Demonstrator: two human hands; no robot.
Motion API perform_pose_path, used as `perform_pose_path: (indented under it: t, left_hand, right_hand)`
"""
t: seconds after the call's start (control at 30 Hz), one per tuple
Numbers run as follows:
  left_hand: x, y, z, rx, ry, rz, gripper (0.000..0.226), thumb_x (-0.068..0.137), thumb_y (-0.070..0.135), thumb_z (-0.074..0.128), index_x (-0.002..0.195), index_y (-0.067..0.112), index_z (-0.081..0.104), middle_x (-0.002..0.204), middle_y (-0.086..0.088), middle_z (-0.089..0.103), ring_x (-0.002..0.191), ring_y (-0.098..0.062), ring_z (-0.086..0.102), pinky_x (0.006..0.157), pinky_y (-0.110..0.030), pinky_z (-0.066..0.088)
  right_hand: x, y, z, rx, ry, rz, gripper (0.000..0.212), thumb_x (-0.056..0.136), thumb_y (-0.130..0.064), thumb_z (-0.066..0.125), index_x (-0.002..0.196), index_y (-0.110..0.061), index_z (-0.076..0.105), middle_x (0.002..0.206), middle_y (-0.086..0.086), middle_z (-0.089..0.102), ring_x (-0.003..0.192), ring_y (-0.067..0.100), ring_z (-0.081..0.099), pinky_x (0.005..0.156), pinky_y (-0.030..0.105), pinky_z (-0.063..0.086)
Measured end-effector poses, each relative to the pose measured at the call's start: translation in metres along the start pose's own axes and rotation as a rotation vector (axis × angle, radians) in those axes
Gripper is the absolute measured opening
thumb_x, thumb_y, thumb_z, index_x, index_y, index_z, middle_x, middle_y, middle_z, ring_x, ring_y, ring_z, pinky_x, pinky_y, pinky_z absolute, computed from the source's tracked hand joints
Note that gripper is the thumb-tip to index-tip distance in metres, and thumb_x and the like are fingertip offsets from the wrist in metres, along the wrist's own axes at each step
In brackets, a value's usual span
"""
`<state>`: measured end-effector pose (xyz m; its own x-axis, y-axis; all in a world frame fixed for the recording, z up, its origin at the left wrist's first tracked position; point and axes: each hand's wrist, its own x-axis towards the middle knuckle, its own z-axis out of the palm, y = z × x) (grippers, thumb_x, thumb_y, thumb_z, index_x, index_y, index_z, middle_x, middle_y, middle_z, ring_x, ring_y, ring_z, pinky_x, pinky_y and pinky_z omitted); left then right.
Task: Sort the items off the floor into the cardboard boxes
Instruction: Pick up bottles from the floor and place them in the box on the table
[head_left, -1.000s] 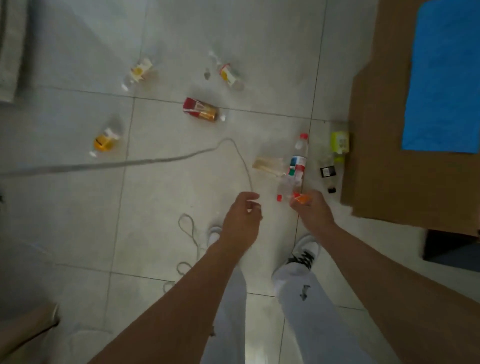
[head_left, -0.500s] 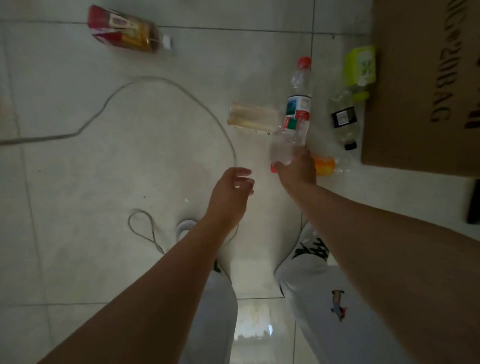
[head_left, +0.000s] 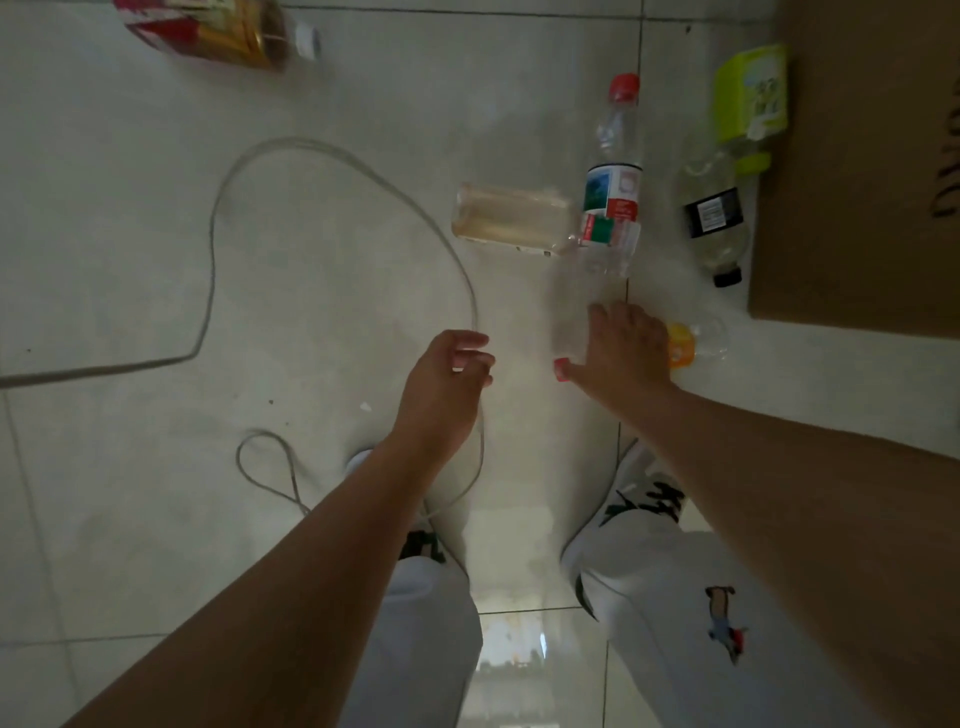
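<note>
Just off the near corner of the cardboard box (head_left: 857, 156), the right hand (head_left: 618, 353) covers a small orange-labelled bottle (head_left: 683, 348), grip unclear; farther from the box, the left hand (head_left: 447, 379) hangs loosely curled, empty. Bottle probably light, slick: grasp mid-body.

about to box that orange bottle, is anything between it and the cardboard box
Nothing visible does. The right hand lies on the orange bottle, and only bare floor lies between it and the box corner. The black-label bottle lies beside the box, off that line.
</note>
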<state>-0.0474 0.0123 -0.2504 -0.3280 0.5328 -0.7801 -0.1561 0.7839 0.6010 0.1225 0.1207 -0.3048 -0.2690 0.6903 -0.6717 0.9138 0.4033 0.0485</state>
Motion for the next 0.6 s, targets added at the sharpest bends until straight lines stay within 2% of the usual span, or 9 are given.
perform_pose_path:
  t: [0.1,0.17,0.23,0.3,0.37,0.47,0.6]
  left_hand:
    - [0.002,-0.001,0.002,0.006,-0.009,-0.011,0.026,0.09,0.008,0.05,0.097,0.03,0.06,0.096,0.001,0.069,0.076,-0.009,0.067,0.072,-0.026,0.045]
    - [0.002,-0.004,0.007,0.013,-0.023,-0.014,0.027,0.089,0.007,0.049,0.102,0.027,0.061,0.096,0.002,0.069,0.079,-0.01,0.067,0.072,-0.027,0.047]
    - [0.0,-0.007,0.013,0.028,-0.032,-0.01,0.025,0.089,0.008,0.05,0.103,0.025,0.061,0.096,0.001,0.069,0.084,-0.015,0.068,0.076,-0.032,0.049]
    - [-0.006,-0.009,0.019,0.03,-0.046,-0.012,0.023,0.09,0.008,0.05,0.102,0.026,0.06,0.096,-0.001,0.069,0.085,-0.017,0.068,0.079,-0.034,0.05]
    - [-0.014,-0.008,0.021,0.027,-0.046,-0.019,0.022,0.091,0.008,0.05,0.102,0.024,0.06,0.098,-0.002,0.069,0.085,-0.018,0.068,0.079,-0.034,0.05]
    - [-0.035,0.005,0.015,0.035,-0.022,-0.023,0.023,0.092,0.006,0.048,0.107,0.018,0.06,0.1,-0.006,0.069,0.088,-0.021,0.067,0.079,-0.035,0.05]
    - [-0.079,0.063,-0.005,-0.037,0.093,0.005,0.023,0.093,0.004,0.046,0.106,0.017,0.059,0.096,-0.001,0.067,0.082,-0.016,0.065,0.078,-0.034,0.049]
  right_hand:
    - [-0.023,0.05,0.025,-0.197,-0.142,-0.062,0.095,0.078,-0.057,0.067,0.149,-0.02,0.017,0.152,0.017,0.022,0.144,0.037,0.019,0.116,0.056,0.016]
    - [-0.031,0.073,0.042,-0.293,-0.179,-0.053,0.076,0.092,-0.04,0.055,0.152,-0.02,0.013,0.156,0.016,0.018,0.146,0.036,0.014,0.118,0.057,0.013]
    - [-0.03,0.083,0.05,-0.338,-0.127,-0.031,0.055,0.095,-0.028,0.046,0.146,-0.018,0.027,0.148,0.012,0.034,0.14,0.032,0.029,0.115,0.053,0.021]
    - [-0.027,0.08,0.049,-0.337,-0.085,-0.079,0.045,0.09,-0.022,0.051,0.134,-0.016,0.042,0.133,0.009,0.05,0.125,0.028,0.046,0.107,0.047,0.034]
    - [-0.025,0.066,0.043,-0.209,-0.06,-0.137,0.045,0.085,-0.024,0.055,0.129,-0.015,0.047,0.123,0.009,0.057,0.113,0.029,0.054,0.096,0.043,0.043]
    - [-0.034,0.027,0.013,0.147,-0.026,-0.065,0.053,0.08,-0.028,0.065,0.128,-0.014,0.048,0.118,0.011,0.057,0.106,0.032,0.057,0.085,0.04,0.048]
    - [-0.068,-0.028,-0.063,0.48,0.057,0.0,0.069,0.081,-0.036,0.072,0.138,-0.018,0.038,0.123,0.011,0.056,0.109,0.034,0.057,0.086,0.043,0.051]
